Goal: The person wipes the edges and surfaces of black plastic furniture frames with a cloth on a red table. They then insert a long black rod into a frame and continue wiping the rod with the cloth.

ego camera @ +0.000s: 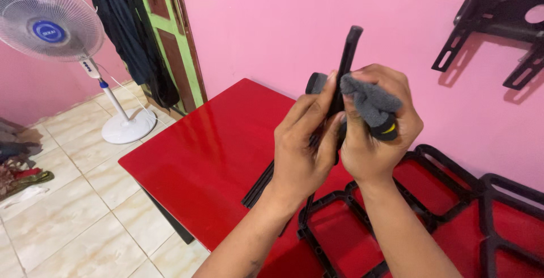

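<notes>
Both my hands are raised over a glossy red table [209, 148]. My left hand [303, 153] grips a slim black plastic part [348, 51] that stands upright, its top sticking out above my fingers. My right hand [377, 136] holds a grey cloth [368, 99] bunched against the side of that part; a black piece with a yellow mark [388, 129] shows under the cloth. A round black end [315, 81] pokes out behind my left fingers.
Black plastic frames [436, 199] lie on the table under my forearms. A black bracket [498, 17] hangs on the pink wall at the upper right. A white standing fan [56, 34] is on the tiled floor at left, beside a green door [170, 34] with dark clothes hanging.
</notes>
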